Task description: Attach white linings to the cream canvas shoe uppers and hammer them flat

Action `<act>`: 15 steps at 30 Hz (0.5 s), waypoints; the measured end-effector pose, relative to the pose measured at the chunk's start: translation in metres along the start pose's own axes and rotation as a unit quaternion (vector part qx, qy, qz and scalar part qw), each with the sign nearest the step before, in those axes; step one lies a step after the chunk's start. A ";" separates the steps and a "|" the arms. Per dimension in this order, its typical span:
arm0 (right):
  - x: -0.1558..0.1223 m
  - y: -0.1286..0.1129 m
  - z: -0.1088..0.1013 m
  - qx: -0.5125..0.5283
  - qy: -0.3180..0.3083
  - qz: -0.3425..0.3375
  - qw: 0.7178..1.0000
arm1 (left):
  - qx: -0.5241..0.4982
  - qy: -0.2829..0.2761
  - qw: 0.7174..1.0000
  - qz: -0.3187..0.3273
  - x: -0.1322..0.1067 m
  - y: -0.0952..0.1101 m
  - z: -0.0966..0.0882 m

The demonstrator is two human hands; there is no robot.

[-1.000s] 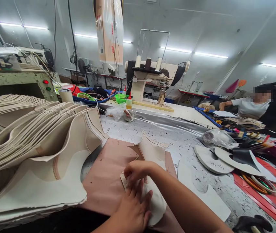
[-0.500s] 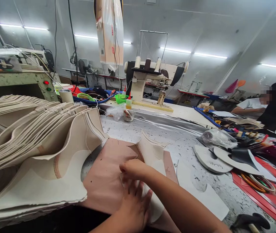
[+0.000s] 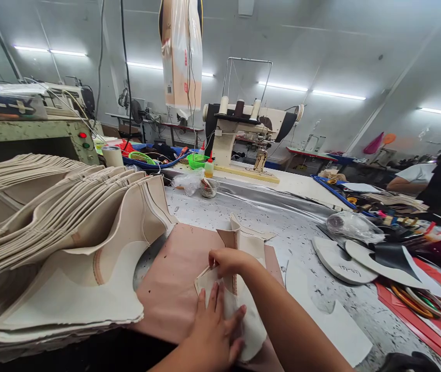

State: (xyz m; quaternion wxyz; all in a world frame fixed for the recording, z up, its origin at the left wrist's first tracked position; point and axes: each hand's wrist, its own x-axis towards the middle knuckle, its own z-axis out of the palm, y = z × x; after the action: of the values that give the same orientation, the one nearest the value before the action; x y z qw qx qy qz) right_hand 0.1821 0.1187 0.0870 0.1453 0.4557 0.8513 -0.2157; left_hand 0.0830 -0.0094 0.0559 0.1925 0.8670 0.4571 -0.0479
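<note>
A cream shoe-upper piece (image 3: 251,305) with a brown stitched strip lies on a pinkish-brown sheet (image 3: 169,274) in front of me. My left hand (image 3: 214,323) rests palm down on its lower part, fingers stretched and spread. Just above, my right hand (image 3: 230,261) is closed, its curled fingers pinching the piece near its upper left edge; the fingertips are partly hidden. To the left stands a thick stack of similar cream upper pieces (image 3: 73,294), folded and overlapping. A white pattern-shaped sheet (image 3: 323,315) lies right of my arm.
A sewing machine (image 3: 224,139) with thread cones stands beyond the table. A glue bottle (image 3: 209,167) and a small clear cup (image 3: 208,187) sit at the back. On the right are round-edged white pieces (image 3: 340,263), rolls of tape and a red sheet (image 3: 433,330). A person sits far right.
My right hand has moved slightly up and right, and a pointed pale edge of the piece now shows left of the fingers. The left hand's fingers lie flatter. The view has shifted a little.
</note>
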 end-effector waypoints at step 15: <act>0.005 -0.002 0.015 -0.022 0.106 0.076 0.991 | 0.051 0.074 0.995 -0.051 0.011 -0.030 0.012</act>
State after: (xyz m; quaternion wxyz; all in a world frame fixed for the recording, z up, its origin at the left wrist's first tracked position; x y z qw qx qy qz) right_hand 0.1789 0.1137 0.0723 0.0804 0.5358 0.8294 -0.1360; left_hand 0.0658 0.0098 0.0328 0.1112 0.8523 0.5109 -0.0164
